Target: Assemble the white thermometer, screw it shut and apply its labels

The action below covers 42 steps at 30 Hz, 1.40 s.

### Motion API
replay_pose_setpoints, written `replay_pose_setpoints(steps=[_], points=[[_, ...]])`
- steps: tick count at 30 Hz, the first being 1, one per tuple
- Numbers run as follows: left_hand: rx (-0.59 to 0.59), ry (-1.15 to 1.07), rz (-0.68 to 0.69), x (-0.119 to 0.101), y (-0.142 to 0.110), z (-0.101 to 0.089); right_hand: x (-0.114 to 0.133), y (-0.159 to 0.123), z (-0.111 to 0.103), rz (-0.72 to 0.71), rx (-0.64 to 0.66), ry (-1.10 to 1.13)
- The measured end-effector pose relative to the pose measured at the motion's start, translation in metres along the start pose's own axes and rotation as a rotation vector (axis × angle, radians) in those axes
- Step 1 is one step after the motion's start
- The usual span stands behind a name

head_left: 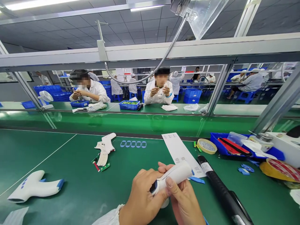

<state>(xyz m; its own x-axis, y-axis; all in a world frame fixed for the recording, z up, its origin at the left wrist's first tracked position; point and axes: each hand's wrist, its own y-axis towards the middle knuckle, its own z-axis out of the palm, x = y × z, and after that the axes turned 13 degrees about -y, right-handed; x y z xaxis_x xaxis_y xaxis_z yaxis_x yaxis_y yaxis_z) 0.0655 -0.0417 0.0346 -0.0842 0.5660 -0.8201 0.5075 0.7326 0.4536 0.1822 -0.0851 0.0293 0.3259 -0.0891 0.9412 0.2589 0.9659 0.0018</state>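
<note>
Hands: left hand (142, 197) and right hand (184, 200) both closed round one white casing (180, 172), right thumb pressed on its side.
Casing: held over the green surface (82, 190), tilted, blue bit at the raised right end (dark part showing by the left hand).
Spare casing: gun-shaped white shell (32, 189) lying at far left, blue-tipped.
Open parts: white shell pieces (106, 148) with green boards (105, 167) just beside them.
Frames: five small blue frames (136, 144) in a row (right of the shell pieces).
Paper: printed sheet (179, 148) flat behind the hands.
Driver: black screwdriver (217, 184) lying right of the right hand, apart from it.
Back right: yellow dish (207, 152) of small bits (too small to tell), next to a loaded blue tray (217, 149).
</note>
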Motion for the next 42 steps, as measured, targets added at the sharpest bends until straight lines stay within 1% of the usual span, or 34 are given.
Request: replay_pose_setpoints(steps=[2,4,5,6,8,9,12,14,15,18,19,21,24,27,29,31,33,35,37,39,40,42], points=[[-0.040,0.061,0.066,0.003,-0.002,0.003,-0.001,0.004,-0.002,0.001,0.047,0.013],[-0.050,0.094,0.098,0.005,-0.002,0.003,-0.002,0.007,-0.005,0.006,0.104,-0.016],[-0.044,0.091,0.081,0.006,-0.001,0.003,-0.003,0.009,-0.007,0.010,0.130,-0.039],[-0.031,0.071,0.035,0.007,0.000,0.001,-0.003,0.010,-0.009,0.016,0.154,-0.060],[0.000,-0.040,-0.120,0.007,0.003,-0.002,-0.002,0.009,-0.013,0.021,0.168,-0.086],[0.019,-0.142,-0.213,0.007,0.004,-0.004,-0.001,0.008,-0.016,0.019,0.155,-0.088],[0.103,-0.617,-0.515,0.005,0.006,-0.009,0.004,0.004,-0.027,-0.004,0.142,-0.119],[0.152,-0.913,-0.694,0.005,0.005,-0.008,0.006,0.003,-0.036,-0.028,0.184,-0.184],[0.156,-1.013,-0.771,0.006,0.005,-0.006,0.007,0.004,-0.041,-0.040,0.202,-0.225],[0.091,-1.154,-0.949,0.011,0.001,0.002,0.010,0.008,-0.053,-0.057,0.210,-0.325],[0.068,-1.174,-0.999,0.013,0.000,0.005,0.011,0.009,-0.056,-0.052,0.213,-0.349],[0.064,-1.193,-1.068,0.018,-0.002,0.011,0.014,0.011,-0.061,-0.041,0.230,-0.392],[0.144,-1.198,-1.096,0.021,-0.002,0.014,0.019,0.012,-0.067,-0.024,0.245,-0.455],[0.188,-1.169,-1.104,0.020,0.002,0.015,0.024,0.010,-0.072,-0.022,0.242,-0.460],[0.227,-1.157,-1.086,0.017,0.007,0.016,0.027,0.009,-0.074,-0.025,0.252,-0.462],[0.310,-1.172,-1.034,0.015,0.014,0.019,0.030,0.007,-0.073,-0.027,0.298,-0.474],[0.377,-1.187,-0.981,0.012,0.020,0.025,0.034,0.005,-0.068,-0.080,0.357,-0.525],[0.403,-1.174,-0.945,0.009,0.027,0.031,0.041,0.004,-0.064,-0.169,0.404,-0.592],[0.385,-1.151,-0.910,0.006,0.033,0.036,0.053,0.009,-0.065,-0.252,0.442,-0.700],[0.306,-1.147,-0.860,0.004,0.040,0.036,0.067,0.024,-0.076,-0.283,0.421,-0.909],[0.239,-1.147,-0.834,0.003,0.044,0.034,0.074,0.036,-0.084,-0.285,0.372,-1.043],[0.092,-1.147,-0.781,0.003,0.052,0.028,0.085,0.067,-0.107,-0.249,0.217,-1.278]])
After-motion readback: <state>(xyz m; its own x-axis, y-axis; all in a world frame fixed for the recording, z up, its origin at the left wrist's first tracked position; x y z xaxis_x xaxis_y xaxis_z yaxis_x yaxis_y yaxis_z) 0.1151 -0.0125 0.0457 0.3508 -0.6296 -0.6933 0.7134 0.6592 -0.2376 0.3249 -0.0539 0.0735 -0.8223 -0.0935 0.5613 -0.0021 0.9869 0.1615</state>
